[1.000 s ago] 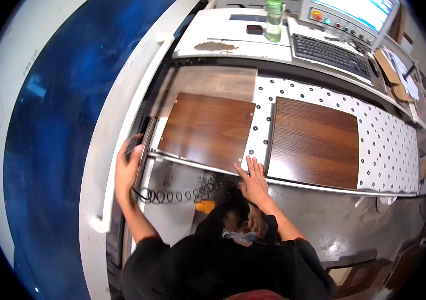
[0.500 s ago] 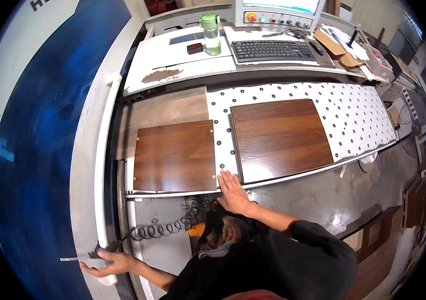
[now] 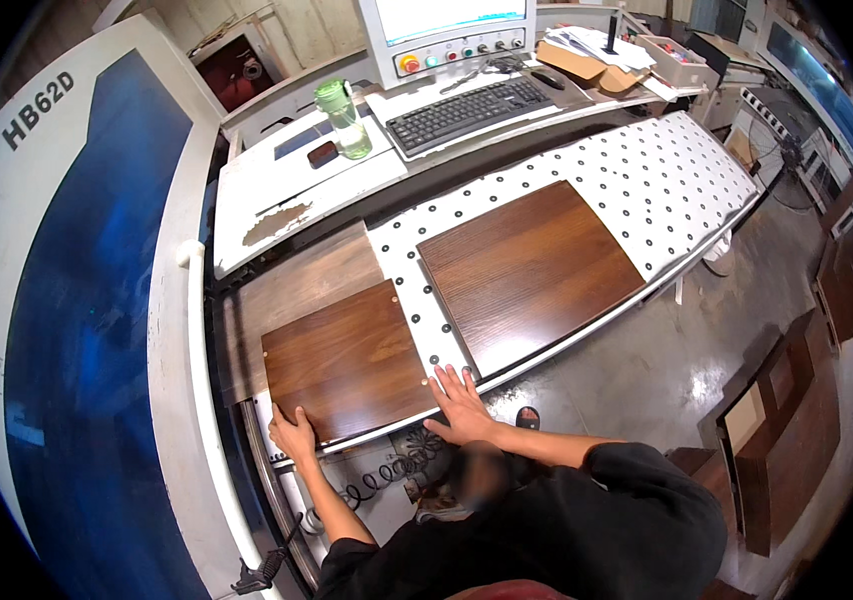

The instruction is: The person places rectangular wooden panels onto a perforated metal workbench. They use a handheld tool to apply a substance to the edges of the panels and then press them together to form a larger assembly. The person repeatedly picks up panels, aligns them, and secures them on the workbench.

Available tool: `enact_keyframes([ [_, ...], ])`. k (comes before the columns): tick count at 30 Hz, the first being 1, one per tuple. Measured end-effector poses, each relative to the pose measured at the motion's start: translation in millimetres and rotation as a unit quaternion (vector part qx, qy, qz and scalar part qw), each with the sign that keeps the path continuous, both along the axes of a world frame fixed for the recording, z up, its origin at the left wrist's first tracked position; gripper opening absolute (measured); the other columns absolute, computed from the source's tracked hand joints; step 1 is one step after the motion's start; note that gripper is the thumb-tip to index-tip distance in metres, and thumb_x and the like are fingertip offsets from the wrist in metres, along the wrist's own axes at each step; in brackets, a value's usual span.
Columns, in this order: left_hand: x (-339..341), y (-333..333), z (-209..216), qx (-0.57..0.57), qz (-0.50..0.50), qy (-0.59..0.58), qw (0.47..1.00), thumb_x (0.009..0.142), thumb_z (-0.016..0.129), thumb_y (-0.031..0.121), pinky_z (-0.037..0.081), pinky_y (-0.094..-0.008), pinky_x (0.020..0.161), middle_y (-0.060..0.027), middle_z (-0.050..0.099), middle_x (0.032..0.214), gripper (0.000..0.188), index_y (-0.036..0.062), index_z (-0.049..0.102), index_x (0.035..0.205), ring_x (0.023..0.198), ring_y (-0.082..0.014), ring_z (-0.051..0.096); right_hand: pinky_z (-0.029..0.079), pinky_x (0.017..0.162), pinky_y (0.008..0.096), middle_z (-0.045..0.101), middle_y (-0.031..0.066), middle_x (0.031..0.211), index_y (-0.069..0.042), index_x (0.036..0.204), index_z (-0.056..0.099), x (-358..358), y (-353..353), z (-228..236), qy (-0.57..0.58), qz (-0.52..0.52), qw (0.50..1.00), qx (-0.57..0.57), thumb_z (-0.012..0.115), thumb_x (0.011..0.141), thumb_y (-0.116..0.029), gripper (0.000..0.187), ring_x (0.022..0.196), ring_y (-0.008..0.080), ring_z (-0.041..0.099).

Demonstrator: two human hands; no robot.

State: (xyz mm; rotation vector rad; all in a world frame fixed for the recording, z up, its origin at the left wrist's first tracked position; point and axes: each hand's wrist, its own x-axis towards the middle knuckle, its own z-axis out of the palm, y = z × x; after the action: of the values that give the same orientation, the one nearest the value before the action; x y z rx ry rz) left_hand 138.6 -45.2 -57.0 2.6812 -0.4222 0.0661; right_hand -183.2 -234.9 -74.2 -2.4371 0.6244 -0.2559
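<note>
From the head camera, looking down, my left hand [image 3: 294, 433] rested on the near left corner of the smaller wooden panel [image 3: 347, 360], fingers laid together over its edge, not pinching anything. My right hand [image 3: 460, 402] lay flat with the fingers spread, pressed against the near right corner of that same panel, where it met the white perforated table [image 3: 647, 175].

The panel was a dark walnut-brown rectangle with a fine grain running along it and a slight sheen, its edges clean and square, a few small pale dots near its right edge. It lay flat, its far end over a duller, greyer-brown board [image 3: 292, 290] that showed beyond it and to its left. To the panel's right, apart from it across a strip of dotted white surface, lay a larger panel [image 3: 527, 270] of the same dark finish.

Beyond the panel stood a black keyboard [image 3: 472, 105], a green bottle [image 3: 342, 118] and a control box with coloured buttons [image 3: 447, 50]. To the panel's left rose a blue and white machine housing [image 3: 87, 330]. Nearer than the panel, a coiled black cable [image 3: 387, 475] hung below the table edge.
</note>
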Motion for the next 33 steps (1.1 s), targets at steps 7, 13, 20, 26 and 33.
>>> enact_keyframes([
  [7, 48.3, 27.6, 10.1, -0.1, 0.044, 0.029, 0.994, 0.093, 0.065, 0.057, 0.049, -0.0486, 0.074, -0.0267, 0.068, 0.078, 0.067, -0.0097, 0.068, 0.085, 0.074, -0.0385, 0.064, 0.041, 0.108, 0.0429, 0.044, 0.0276, 0.148, 0.002, 0.155, 0.022, -4.0, -12.2, 56.8, -0.154, -0.019, 0.867, 0.473, 0.061, 0.101, -0.035, 0.075, 0.134, 0.0347, 0.049],
  [13, -20.1, -1.4, 1.7, -0.343, -0.017, 0.116, 0.932, 0.102, 0.06, 0.045, 0.044, -0.0338, 0.072, -0.0062, 0.063, 0.077, 0.055, -0.0065, 0.067, 0.084, 0.074, -0.0163, 0.049, 0.054, 0.085, 0.0316, 0.066, 0.018, 0.116, 0.0, 0.148, 0.024, -69.9, -16.8, 78.8, -0.263, -0.036, 0.803, 0.533, 0.062, 0.101, -0.014, 0.062, 0.093, 0.0166, 0.068],
  [20, -139.4, -116.5, 32.2, -0.307, -0.181, 0.16, 0.92, 0.099, 0.065, 0.034, 0.044, -0.0373, 0.1, -0.0236, 0.064, 0.125, 0.052, -0.0092, 0.061, 0.128, 0.111, -0.028, 0.059, 0.057, 0.069, 0.0275, 0.069, 0.0063, 0.094, -0.006, 0.14, 0.046, -190.5, -60.9, 53.1, -0.361, -0.313, 0.727, 0.494, 0.061, 0.099, -0.007, 0.043, 0.078, 0.0149, 0.071],
  [26, -267.7, -189.9, 86.1, 0.004, -0.461, 0.028, 0.887, 0.091, 0.065, 0.054, 0.011, -0.0624, 0.118, -0.0302, 0.011, 0.163, 0.075, -0.0006, 0.055, 0.142, 0.15, -0.0494, 0.011, 0.055, 0.071, 0.0275, 0.065, 0.0071, 0.106, -0.008, 0.123, 0.049, -249.7, -120.2, 34.6, -0.571, -0.495, 0.526, 0.39, 0.062, 0.102, -0.03, 0.033, 0.091, 0.0121, 0.066],
  [33, -338.6, -240.3, 117.0, -0.079, -0.594, 0.059, 0.798, 0.092, 0.069, 0.045, 0.013, -0.0609, 0.12, -0.0232, 0.008, 0.166, 0.064, 0.0142, 0.055, 0.146, 0.152, -0.0464, 0.005, 0.042, 0.105, 0.0383, 0.055, 0.0124, 0.13, -0.002, 0.138, 0.041, -228.7, -141.2, 24.1, -0.574, -0.54, 0.557, 0.263, 0.067, 0.099, -0.022, 0.051, 0.123, 0.0225, 0.05],
])
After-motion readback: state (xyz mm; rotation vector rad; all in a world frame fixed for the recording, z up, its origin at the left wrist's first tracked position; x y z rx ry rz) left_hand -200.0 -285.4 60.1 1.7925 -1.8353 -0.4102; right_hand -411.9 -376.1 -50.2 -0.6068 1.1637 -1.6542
